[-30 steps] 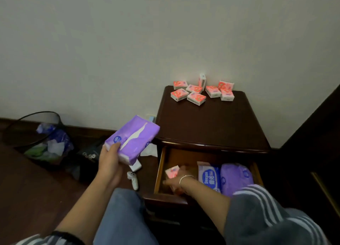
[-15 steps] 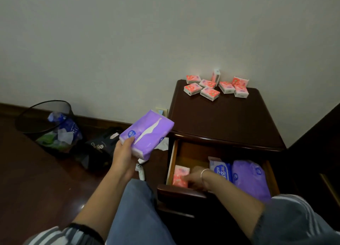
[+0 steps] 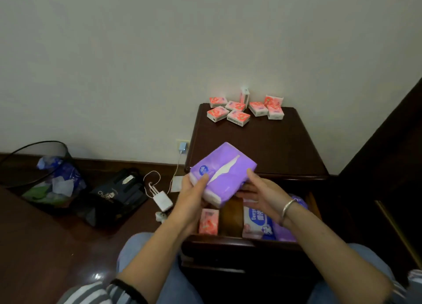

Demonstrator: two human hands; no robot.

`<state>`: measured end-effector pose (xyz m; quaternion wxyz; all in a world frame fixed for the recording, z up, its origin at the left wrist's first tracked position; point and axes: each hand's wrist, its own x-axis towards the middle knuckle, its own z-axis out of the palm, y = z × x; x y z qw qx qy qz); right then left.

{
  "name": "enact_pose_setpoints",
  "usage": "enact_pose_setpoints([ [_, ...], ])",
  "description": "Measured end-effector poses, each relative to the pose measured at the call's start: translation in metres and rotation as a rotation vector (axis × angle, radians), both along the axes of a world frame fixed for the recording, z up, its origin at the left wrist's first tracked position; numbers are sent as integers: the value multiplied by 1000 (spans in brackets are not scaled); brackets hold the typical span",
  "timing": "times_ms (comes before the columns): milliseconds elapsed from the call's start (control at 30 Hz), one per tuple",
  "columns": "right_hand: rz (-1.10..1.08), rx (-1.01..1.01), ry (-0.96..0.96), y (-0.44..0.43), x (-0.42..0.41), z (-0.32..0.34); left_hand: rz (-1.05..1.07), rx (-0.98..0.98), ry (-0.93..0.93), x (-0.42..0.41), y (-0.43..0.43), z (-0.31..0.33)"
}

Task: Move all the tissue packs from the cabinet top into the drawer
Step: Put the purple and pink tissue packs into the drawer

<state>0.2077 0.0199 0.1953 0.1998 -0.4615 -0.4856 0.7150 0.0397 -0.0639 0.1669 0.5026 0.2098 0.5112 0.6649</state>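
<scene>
Head view: the left hand (image 3: 194, 196) has swung the purple tissue pack (image 3: 225, 173) in from over the floor to just above the open drawer (image 3: 228, 241), its grip clamped on the pack's left end. The right hand (image 3: 262, 194) has come up out of the drawer, fingers apart and fairly straight, touching the pack's right end. A pink pack (image 3: 209, 221) now lies at the drawer's left. A cluster of small pink packs (image 3: 238, 117) waits on the cabinet top (image 3: 262, 143), so most of the job likely remains

Purple tissue pack (image 3: 225, 173) in left hand (image 3: 194, 196)
</scene>
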Motion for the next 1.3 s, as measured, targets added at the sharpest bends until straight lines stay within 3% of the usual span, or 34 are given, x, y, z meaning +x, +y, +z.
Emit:
enact_pose_setpoints([
  [200, -204, 40, -75, 3, 78, 2, -485, -151, 207, 73, 6, -2],
  [267, -212, 6, -153, 6, 119, -4, -558, -181, 520, 67, 4, -9],
  [367, -222, -60, -283, 11, 168, -18, -381, -317, 1086, 35, 1, -26],
  [433, -204, -68, -390, 15, 178, -29, -306, -433, 1248, 13, -4, -41],
  [567, -179, 53, -479, 31, 154, -49, -375, -459, 1142, -2, -12, -61],
  [700, 12, 459, -1007, 42, 131, -57, -333, -479, 1119, -1, -8, -65],
  [867, 70, 788, -1261, 23, 130, -73, -347, -463, 1117, -4, -10, -67],
  [1000, 245, 893, -1280, 20, 149, -80, -302, -490, 1135, -7, -7, -68],
  [1200, 27, 1183, -1003, 38, 156, -51, 65, -285, 1354, -20, 5, -43],
  [1300, -22, 1304, -954, 73, 145, -24, 146, -123, 1463, -35, 32, -18],
])
